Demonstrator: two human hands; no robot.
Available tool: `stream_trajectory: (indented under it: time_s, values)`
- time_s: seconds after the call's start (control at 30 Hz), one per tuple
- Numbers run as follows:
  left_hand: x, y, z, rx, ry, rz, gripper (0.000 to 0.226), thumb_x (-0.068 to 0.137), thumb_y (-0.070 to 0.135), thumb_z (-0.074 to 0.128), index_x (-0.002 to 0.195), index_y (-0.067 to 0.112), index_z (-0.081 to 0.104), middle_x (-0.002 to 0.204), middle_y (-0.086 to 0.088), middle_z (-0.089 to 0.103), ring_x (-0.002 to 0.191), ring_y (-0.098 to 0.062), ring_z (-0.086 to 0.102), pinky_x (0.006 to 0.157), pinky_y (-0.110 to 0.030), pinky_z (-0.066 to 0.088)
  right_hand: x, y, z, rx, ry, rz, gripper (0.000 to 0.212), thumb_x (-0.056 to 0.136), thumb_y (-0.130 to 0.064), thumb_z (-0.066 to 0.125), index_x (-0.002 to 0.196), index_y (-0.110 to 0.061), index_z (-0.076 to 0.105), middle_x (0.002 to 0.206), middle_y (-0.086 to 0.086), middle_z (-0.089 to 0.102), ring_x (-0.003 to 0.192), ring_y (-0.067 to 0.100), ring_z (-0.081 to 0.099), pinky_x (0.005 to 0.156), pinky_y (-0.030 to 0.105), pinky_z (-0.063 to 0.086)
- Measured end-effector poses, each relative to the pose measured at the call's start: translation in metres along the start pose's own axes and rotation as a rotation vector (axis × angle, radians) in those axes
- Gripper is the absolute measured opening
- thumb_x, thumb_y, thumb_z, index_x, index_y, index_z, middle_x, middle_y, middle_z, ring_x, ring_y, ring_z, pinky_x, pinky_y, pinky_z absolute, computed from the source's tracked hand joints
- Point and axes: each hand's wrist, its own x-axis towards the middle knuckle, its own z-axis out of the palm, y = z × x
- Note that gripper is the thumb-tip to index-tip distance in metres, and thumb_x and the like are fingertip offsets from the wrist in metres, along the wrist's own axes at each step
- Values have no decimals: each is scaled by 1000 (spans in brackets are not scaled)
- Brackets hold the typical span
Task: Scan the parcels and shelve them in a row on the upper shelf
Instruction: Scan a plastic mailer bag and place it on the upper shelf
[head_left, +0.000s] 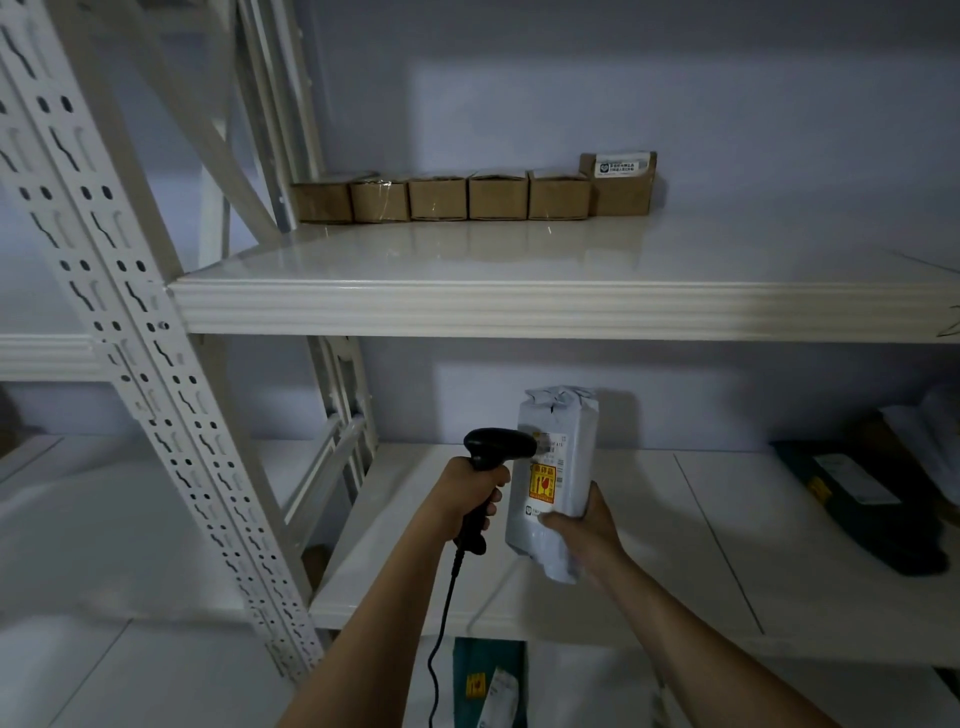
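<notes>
Above the hands, the upper shelf (519, 306) bears a row of brown boxes (467, 195) along its back. Right of the hands, the lower shelf (675, 545) carries a dark parcel (857, 504).

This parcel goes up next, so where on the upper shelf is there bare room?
The upper shelf is bare right of the labelled box and across its whole front. The back left is crowded: cardboard boxes stand side by side against the wall.

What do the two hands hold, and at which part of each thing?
The left hand grips the black scanner by its handle. The right hand holds the white parcel at its lower end.
</notes>
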Motion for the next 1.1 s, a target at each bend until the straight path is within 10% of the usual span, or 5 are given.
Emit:
stream_trajectory:
  time_s: [0.43, 0.67, 1.1]
  values:
    - [32, -38, -11, -27, 55, -53, 8, 83, -4, 61, 87, 0, 55, 65, -12, 51, 52, -21, 49, 50, -29, 48, 9, 8, 0, 97, -91, 59, 57, 77, -6, 82, 123, -21, 52, 115, -2, 68, 107, 21, 65, 88, 38, 56]
    - [71, -128, -32, -56, 341, -226, 20, 81, 0, 72, 93, -13, 62, 82, -23, 64, 71, -32, 62, 69, -41, 54, 27, 35, -11, 211, -101, 239, 96, 47, -40, 91, 129, -15, 47, 117, 2, 71, 102, 23, 72, 89, 47, 60]
    - [91, -165, -37, 305, 381, -251, 26, 86, 23, 70, 102, 2, 71, 100, -20, 71, 93, -34, 66, 82, -37, 55, 10, 41, -29, 294, -168, 330, 40, 89, -23, 72, 126, -11, 67, 116, 13, 74, 106, 33, 71, 98, 47, 54]
